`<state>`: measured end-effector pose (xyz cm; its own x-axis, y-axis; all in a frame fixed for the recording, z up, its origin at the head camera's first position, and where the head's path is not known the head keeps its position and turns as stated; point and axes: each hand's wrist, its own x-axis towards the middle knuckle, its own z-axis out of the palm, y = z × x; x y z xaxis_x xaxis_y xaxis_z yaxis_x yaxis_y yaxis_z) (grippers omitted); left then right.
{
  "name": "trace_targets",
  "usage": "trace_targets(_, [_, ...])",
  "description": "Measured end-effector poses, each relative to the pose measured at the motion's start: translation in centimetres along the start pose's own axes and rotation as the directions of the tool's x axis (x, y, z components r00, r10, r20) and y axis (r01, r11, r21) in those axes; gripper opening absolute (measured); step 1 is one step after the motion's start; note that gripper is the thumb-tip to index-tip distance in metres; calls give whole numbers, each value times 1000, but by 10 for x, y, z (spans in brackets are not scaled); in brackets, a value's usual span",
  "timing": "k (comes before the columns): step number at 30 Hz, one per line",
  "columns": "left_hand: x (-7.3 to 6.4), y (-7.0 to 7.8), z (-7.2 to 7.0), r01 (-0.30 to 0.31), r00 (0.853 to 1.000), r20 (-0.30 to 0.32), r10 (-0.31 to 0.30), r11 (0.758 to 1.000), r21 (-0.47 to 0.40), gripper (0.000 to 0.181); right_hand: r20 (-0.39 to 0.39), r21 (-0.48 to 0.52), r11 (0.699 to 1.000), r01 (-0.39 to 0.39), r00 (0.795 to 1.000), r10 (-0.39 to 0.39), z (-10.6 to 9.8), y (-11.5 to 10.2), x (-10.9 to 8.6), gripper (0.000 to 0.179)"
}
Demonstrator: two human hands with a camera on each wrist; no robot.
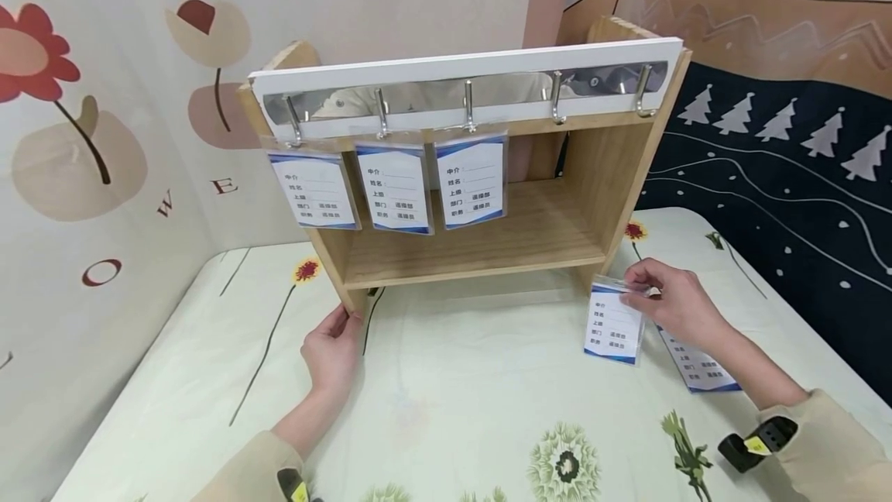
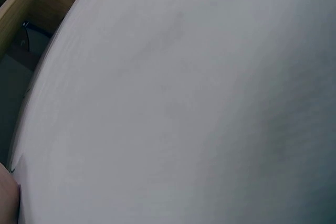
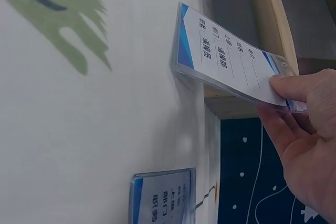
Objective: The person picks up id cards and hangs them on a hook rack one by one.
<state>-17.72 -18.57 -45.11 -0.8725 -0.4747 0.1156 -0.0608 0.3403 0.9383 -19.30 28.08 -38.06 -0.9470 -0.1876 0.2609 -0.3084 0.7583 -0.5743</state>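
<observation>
Between thumb and fingers my right hand [image 1: 679, 304] pinches the top edge of a clear-sleeved name badge [image 1: 613, 324], white with blue corners. In the right wrist view that badge [image 3: 228, 59] bends slightly, its lower end over the cloth. A second badge [image 1: 700, 362] lies on the table, partly hidden under my right forearm. At the lower left, my left hand [image 1: 333, 351] grips the foot of a wooden shelf [image 1: 481, 250]. Three more badges hang from hooks on its front rail: the left badge [image 1: 315, 190], the middle one [image 1: 393, 188] and the right one [image 1: 471, 180].
The white rail [image 1: 467, 64] carries several metal hooks; the two at the right, a near hook [image 1: 556, 97] and an end hook [image 1: 644, 91], bear no badge. A pale flowered cloth [image 1: 446, 393] covers the table. Printed curtains stand behind and beside it.
</observation>
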Motion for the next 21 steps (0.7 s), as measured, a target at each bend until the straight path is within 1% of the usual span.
trace_targets(5, [0,1,0,2,1000,2,-2,1000,-10,39,36,25,1000,-6,999,5,-2,-5,2,26])
trace_targets(12, [0,1,0,10,1000,12,-10,1000,-2,40,42,64,998,-1,999,-2,0,-16,3,24])
trace_targets(18, [0,1,-1,9,1000,14,-9,1000,-5,40,37,97,994,46,998,-50,2,-28,-1,20])
trace_targets(21, [0,1,-2,9,1000,14,-9,1000,-1,40,28,96,993,73,997,-76,2,-31,1,20])
